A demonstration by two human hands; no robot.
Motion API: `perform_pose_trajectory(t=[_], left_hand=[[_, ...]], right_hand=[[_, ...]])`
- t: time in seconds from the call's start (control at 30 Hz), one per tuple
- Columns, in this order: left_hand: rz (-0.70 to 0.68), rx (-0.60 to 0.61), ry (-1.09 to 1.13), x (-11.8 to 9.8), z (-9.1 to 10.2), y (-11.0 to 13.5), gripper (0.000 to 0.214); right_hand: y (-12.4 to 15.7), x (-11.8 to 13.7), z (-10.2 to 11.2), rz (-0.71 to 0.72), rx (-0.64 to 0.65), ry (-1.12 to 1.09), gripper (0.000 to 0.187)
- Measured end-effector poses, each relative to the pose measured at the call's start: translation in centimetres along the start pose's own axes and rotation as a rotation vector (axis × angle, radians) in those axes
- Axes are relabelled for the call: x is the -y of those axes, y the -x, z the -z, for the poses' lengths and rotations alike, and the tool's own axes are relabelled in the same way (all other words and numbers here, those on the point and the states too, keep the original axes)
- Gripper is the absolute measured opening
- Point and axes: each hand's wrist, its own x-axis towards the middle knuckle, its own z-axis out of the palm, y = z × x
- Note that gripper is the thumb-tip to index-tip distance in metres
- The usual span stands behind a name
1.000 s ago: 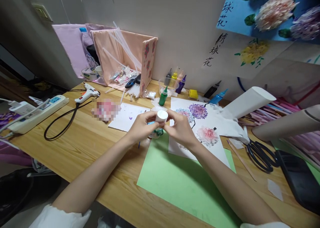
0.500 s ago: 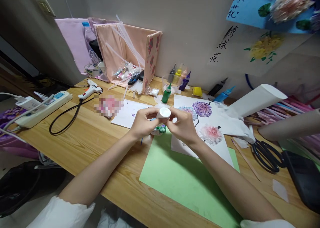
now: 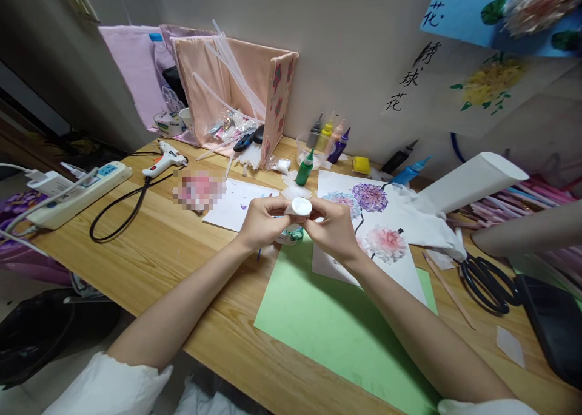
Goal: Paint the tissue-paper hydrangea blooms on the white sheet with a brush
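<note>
My left hand and my right hand meet over the middle of the table. Between their bent fingers and thumbs they pinch a small white piece with a round, cupped end; I cannot tell its exact material. Partly hidden beneath the hands is a small dish with green paint. A green paint bottle stands upright just beyond. Under my right hand lies a white sheet bearing fluffy purple, blue and pink flowers, which overlaps a green sheet.
At left are a glue gun and a power strip. A pink fabric-covered box stands against the wall. Scissors, a phone and a white roll lie at right. Paint bottles stand behind.
The view has shifted slightly. Both hands keep their pinch on the white piece, whose round end now looks more hollow and a little differently tilted.
</note>
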Motion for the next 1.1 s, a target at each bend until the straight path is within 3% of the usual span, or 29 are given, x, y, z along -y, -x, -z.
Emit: perform_pose_trajectory(t=[0.23, 1.1], left_hand=[[-0.038, -0.024, -0.068, 0.22, 0.09, -0.08, 0.007], [-0.038, -0.058, -0.121, 0.19, -0.11, 0.02, 0.011]], right_hand=[[-0.04, -0.11, -0.15, 0.002, -0.02, -0.017, 0.013], [-0.07, -0.41, -0.34, -0.031, -0.022, -0.093, 0.012]])
